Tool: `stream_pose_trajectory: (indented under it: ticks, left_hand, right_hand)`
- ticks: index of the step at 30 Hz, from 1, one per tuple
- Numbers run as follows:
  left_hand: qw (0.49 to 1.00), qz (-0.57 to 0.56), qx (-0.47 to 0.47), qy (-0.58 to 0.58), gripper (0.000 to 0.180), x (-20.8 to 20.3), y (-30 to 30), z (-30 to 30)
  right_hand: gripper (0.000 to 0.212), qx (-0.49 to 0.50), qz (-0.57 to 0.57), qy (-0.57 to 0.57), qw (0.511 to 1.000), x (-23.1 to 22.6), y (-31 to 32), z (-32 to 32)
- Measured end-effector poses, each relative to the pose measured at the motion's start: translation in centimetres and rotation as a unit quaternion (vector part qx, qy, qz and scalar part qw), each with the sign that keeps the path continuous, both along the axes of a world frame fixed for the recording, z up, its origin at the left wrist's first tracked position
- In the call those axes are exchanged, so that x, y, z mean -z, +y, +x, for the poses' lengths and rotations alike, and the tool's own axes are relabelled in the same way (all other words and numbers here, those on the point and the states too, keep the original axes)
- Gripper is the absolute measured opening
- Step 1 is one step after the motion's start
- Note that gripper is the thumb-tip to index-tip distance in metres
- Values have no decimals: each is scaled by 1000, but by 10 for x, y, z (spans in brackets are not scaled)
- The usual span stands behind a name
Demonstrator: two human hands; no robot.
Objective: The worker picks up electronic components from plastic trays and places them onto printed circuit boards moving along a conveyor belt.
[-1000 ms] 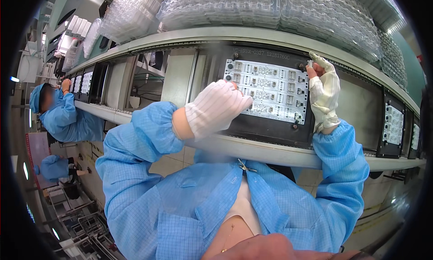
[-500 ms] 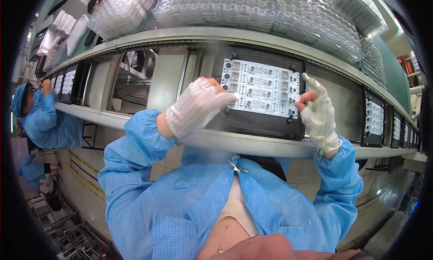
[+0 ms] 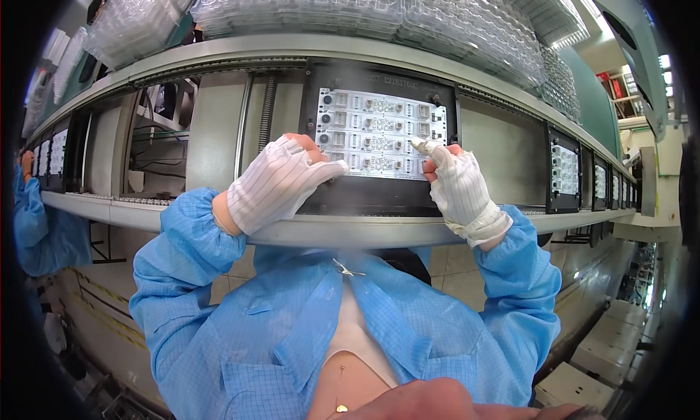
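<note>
Both gloved hands lowering since earlier, left hand (image 3: 281, 184) fingers curling onto white rectangular circuit panel (image 3: 379, 133) in black fixture (image 3: 379, 194), right hand (image 3: 456, 183) pinching panel's right edge, clear plastic trays (image 3: 306, 4) stacked above.

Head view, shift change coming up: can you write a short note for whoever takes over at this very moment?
Left hand: gloved, resting on the lower left corner of the white component panel, holding nothing visible.
Right hand: gloved, index fingertip on the panel's lower right edge.
Panel sits in the black fixture on the grey conveyor rail.
Done: panel is seated in the fixture.
Left: cannot tell; both hands are on it.
</note>
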State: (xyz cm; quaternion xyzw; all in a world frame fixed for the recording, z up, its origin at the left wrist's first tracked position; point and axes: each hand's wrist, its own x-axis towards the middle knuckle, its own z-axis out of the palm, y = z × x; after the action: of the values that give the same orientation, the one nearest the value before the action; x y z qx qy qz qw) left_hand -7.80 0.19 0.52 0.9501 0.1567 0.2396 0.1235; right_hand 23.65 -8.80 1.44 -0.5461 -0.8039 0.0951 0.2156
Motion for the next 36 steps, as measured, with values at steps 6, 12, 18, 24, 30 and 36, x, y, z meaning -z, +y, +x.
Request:
stream_pose_trajectory:
  ticks: [6,12,18,24,30,36]
  left_hand:
    - [999,-12,-19,-23,43,0,-2,-2]
    - [999,-17,-27,-34,46,-2,-8,-3]
    - [1000,-12,-12,-22,44,1,-7,-4]
    - [999,-13,-13,-31,45,6,-6,-7]
    - [1000,-15,-14,-23,45,3,-12,-7]
    - [1000,-10,-22,-15,47,-1,-9,-14]
  right_hand:
    - [66,-30,-44,-13,998,-8,8,-1]
    - [67,-80,-58,-126,987,-10,10,2]
    - [65,-59,-56,-133,988,-10,10,3]
    - [66,-53,-78,-125,988,-12,12,0]
    - [66,-23,-96,-59,993,-22,7,3]
    - [60,-31,-78,-119,989,-13,12,-1]
